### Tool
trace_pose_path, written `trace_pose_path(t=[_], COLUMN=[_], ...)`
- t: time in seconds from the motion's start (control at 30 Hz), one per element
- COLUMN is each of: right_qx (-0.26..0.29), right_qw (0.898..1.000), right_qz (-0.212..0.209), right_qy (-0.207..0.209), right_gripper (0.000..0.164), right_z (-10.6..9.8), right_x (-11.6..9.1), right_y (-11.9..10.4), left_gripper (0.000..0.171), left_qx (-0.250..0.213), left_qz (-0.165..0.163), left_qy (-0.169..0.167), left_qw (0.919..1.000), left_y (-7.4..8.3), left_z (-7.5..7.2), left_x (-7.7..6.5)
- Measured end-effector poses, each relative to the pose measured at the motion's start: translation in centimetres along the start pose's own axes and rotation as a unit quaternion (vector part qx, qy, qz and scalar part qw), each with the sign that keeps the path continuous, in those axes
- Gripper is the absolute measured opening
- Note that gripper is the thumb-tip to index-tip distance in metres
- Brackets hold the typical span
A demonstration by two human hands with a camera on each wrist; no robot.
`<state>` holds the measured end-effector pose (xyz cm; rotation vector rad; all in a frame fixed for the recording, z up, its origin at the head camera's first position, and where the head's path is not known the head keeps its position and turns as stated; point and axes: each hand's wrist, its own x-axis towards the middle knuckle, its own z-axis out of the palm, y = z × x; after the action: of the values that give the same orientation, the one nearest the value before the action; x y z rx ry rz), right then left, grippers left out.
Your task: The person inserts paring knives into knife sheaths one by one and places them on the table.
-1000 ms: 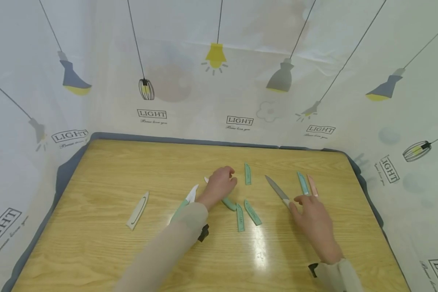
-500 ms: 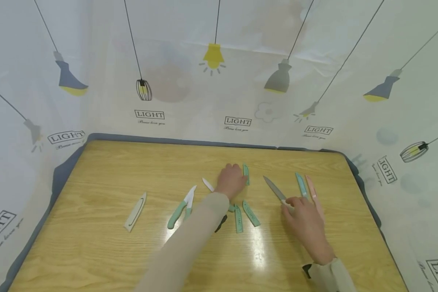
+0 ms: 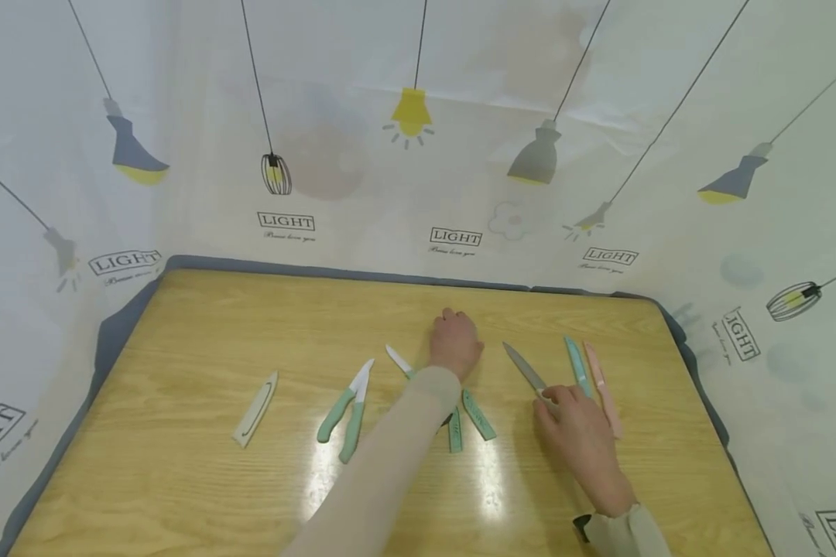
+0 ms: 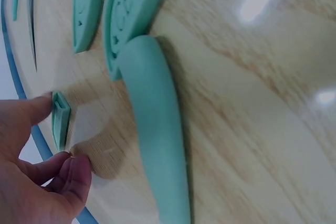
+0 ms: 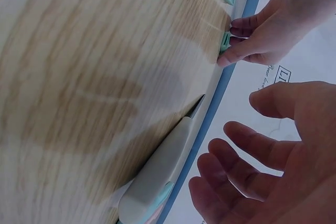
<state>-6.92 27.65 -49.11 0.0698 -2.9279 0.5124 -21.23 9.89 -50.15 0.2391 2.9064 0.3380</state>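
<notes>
My left hand (image 3: 456,343) is at the middle of the table, its thumb and fingertips pinching a small green knife sheath (image 4: 61,118). In the head view that sheath is hidden under the hand. Close by lie two more green sheaths (image 3: 478,415) with raised lettering, and a green-handled knife (image 4: 155,124) with a white blade, partly covered by the forearm. My right hand (image 3: 580,425) hovers over the pale handle of a grey-bladed knife (image 3: 524,363). In the right wrist view its fingers are loosely bent, apart from that handle (image 5: 157,174).
Two green-handled knives (image 3: 335,410) with white blades lie with their tips together, left of the left forearm. Farther left is a cream sheath (image 3: 256,410). A blue knife (image 3: 577,363) and a pink knife (image 3: 601,384) lie beyond the right hand. Printed sheeting surrounds the wooden table (image 3: 202,333).
My left hand has moved right, from beside the white-bladed knife to the far green sheath, and has taken hold of it. The right hand stays near the pale knife handle with little movement.
</notes>
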Motion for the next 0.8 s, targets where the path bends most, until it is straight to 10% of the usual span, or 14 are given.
trace_pose_path(t=[0.4, 0.8], right_qx=[0.001, 0.009], right_qw=[1.000, 1.000], right_qz=[0.017, 0.008], right_qy=[-0.003, -0.008], right_gripper=[0.030, 0.031], right_z=[0.0, -0.2], right_x=[0.0, -0.2], right_y=[-0.5, -0.8], left_gripper=[0.019, 0.023], left_qx=[-0.005, -0.186], left_qz=[0.023, 0.003], left_qy=[0.028, 0.025], left_qw=[0.9993, 0.9822], left_y=[-0.2, -2.1], left_z=[0.6, -0.2], left_x=[0.3, -0.5])
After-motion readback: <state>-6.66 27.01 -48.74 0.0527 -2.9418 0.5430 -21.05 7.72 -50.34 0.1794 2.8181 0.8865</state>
